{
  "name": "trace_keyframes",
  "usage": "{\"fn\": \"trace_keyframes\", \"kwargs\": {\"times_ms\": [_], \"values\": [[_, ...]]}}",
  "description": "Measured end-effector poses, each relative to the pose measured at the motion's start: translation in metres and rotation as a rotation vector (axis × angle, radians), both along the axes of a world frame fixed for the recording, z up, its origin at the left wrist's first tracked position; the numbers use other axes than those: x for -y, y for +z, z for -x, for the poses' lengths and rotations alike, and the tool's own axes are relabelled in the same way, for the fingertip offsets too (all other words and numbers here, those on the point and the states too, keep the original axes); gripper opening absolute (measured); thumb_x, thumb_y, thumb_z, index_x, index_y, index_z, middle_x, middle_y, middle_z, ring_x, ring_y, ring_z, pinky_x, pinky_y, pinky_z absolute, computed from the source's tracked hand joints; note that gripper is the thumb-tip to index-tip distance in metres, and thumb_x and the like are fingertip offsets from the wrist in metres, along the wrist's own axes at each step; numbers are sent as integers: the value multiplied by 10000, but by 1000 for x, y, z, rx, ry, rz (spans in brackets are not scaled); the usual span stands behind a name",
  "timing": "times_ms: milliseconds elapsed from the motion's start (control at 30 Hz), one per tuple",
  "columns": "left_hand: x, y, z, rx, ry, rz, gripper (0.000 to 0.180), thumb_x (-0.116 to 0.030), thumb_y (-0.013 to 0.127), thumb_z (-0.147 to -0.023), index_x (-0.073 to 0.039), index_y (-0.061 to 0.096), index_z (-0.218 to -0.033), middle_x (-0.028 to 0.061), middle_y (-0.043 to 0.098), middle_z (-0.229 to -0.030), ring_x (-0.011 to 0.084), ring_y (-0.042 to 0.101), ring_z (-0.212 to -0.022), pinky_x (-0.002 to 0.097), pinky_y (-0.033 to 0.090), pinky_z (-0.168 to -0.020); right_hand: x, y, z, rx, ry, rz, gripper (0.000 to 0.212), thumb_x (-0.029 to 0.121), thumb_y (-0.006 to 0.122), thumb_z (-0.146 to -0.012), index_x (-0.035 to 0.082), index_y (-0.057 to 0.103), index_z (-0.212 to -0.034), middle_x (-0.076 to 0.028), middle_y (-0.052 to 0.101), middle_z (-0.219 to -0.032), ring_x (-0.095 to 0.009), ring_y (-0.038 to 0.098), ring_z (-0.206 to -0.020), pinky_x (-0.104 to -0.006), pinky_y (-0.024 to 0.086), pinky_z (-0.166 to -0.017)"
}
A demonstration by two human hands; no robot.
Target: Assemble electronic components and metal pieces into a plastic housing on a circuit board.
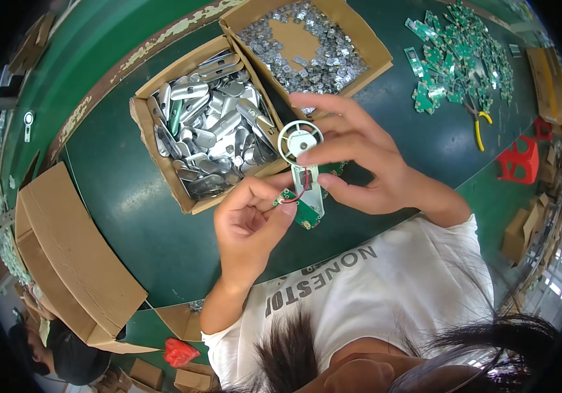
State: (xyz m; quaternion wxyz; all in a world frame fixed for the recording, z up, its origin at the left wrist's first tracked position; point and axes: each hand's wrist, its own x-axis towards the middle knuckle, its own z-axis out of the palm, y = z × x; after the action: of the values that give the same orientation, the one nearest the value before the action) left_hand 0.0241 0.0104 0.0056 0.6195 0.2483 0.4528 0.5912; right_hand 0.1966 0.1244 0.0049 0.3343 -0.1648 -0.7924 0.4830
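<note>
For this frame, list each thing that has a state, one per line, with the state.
left hand: pinching the green circuit board
right hand: gripping the white ring-shaped part
box of silver metal shells: open, nearly full
box of small silver pieces: open, bottom partly bare
yellow-handled pliers: lying on the green table, unheld

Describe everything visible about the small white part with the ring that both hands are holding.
The white plastic piece with a spoked ring on top has a flat stem below, lying against a small green circuit board; thin red and black wires run across them. It is held roughly upright above the green table, the right hand pinching the ring, the left hand the board.
</note>
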Motion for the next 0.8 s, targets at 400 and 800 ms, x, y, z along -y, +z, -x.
{"fn": "trace_keyframes", "kwargs": {"times_ms": [400, 800], "values": [[-2, 8, 1, -67, -129, 7, 92, 104, 629, -796, 43, 566, -821, 111, 568, -1063, 125, 614, -882, 220, 533, -727, 0, 7, 1, 116, -17, -324, 109, 59, 673, -776, 71, 658, -883, -147, 499, -1240, -259, 555, -998, -325, 470, -794], [-8, 19, 5, -63, -340, 158, 56, -16, 593, -880, 27, 563, -902, 53, 628, -832, 98, 617, -757, 231, 564, -608, 13, -8, 6, -56, -48, -230, 148, 4, 641, -768, 49, 635, -909, -198, 500, -1209, -235, 598, -852, -301, 520, -643]]}}
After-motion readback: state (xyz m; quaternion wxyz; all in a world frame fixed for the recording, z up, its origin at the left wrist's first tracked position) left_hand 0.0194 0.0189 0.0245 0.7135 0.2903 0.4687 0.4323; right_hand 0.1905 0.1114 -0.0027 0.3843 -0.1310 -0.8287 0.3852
